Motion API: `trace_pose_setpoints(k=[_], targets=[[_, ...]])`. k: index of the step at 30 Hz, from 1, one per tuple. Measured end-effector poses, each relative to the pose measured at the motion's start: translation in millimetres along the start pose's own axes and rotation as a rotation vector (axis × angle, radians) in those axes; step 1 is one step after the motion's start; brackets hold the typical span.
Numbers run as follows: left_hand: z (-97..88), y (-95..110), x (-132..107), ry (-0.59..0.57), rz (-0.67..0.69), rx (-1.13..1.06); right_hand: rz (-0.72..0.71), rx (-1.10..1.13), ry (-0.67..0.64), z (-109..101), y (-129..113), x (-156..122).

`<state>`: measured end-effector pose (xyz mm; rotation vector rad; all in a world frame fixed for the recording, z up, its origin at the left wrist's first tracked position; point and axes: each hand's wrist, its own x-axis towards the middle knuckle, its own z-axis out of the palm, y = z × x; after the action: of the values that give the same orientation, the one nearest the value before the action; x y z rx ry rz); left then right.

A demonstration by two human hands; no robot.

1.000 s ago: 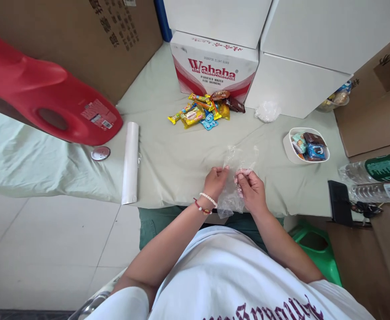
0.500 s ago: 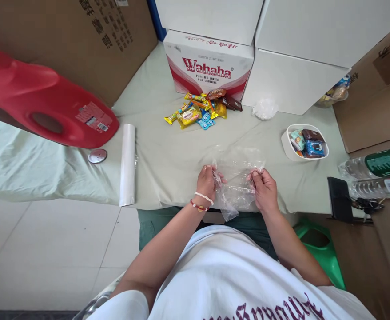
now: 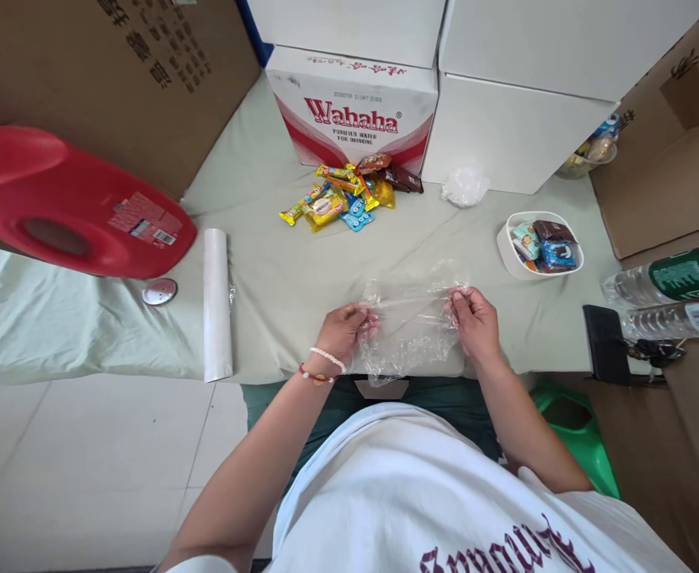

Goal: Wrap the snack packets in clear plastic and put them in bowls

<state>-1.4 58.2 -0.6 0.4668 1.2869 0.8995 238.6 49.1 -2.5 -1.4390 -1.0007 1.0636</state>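
Clear crinkled plastic bag [image 3: 410, 330] stretched flat between left hand [image 3: 342, 333] and right hand [image 3: 474, 322], both pinching edges.

Light is coming in bright, soft and even from above, so only thin shadows are sitting under the red jug [image 3: 56, 199] and along the white roll [image 3: 216, 302]. The white boxes [image 3: 522, 127] are washing out a bit up top, and the jug is picking up a dull sheen. The clear plastic bag [image 3: 412, 330] is catching little glints, so its edges are getting hard to trace against the pale cloth [image 3: 302, 270]. The wide lens is bending everything near the borders: floor tiles [image 3: 87, 454] are curving, bottles [image 3: 677, 274] are stretching. The white shirt [image 3: 415, 493] is looking soft up close.
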Motion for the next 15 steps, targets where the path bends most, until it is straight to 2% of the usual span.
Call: trace_pose_setpoints(k=[4,7,9,11,12,13,15], targets=[[-36.9,10.4,-0.6,0.166,0.07,0.1,0.138,0.071,-0.01,4.7,11.2,12.6],[-55.7,11.6,-6.7,0.325,0.153,0.152,0.2,0.114,-0.026,10.5,14.1,16.9],[-57.3,11.5,-18.4,0.519,0.334,0.287,0.192,0.116,-0.044,13.4,15.2,18.2],[-47.8,12.2,-34.6,0.656,0.604,0.496,0.156,0.082,-0.076,16.0,17.3,18.4],[-39.5,12.8,-42.3,0.649,0.74,0.614,0.134,0.051,-0.094,17.3,18.8,18.2],[-29.9,13.3,-48.2,0.574,0.856,0.731,0.112,0.014,-0.11,18.4,20.6,17.9],[-11.1,12.2,-50.9,0.31,0.991,0.979,0.075,-0.066,-0.134,19.7,24.6,17.8]])
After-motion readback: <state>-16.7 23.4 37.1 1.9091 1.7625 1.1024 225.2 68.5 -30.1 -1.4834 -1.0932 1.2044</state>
